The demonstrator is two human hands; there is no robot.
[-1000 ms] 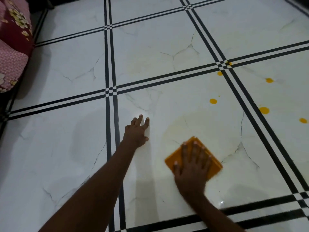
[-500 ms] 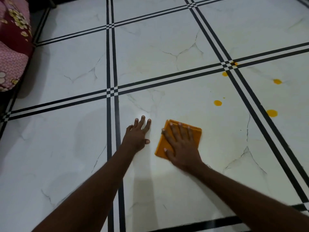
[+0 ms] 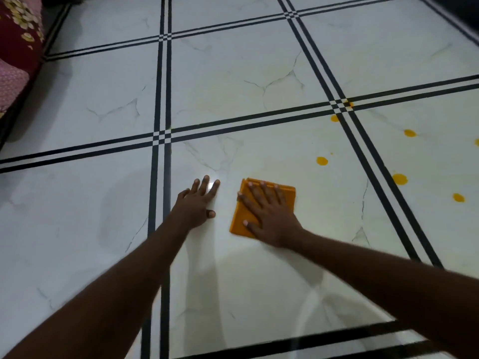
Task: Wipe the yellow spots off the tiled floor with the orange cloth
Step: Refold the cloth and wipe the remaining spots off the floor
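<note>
Right hand (image 3: pixel 269 218) flat, fingers straight, pressing folded square orange cloth (image 3: pixel 261 203) onto glossy white black-lined tiled floor (image 3: pixel 103 99), left hand (image 3: pixel 197 203) open alongside; risk of smearing untouched round yellow spots (image 3: pixel 322 160) to the right, or slipping on gloss.

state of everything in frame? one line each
orange cloth: folded, flat on the floor under the right hand
right hand: fingers spread, pressing the cloth
left hand: flat on the tile, holding nothing
yellow spots: several unwiped, right of the cloth
tiled floor: faint yellowish smear beyond the cloth
patterned fabric: bunched at the left edge
</note>
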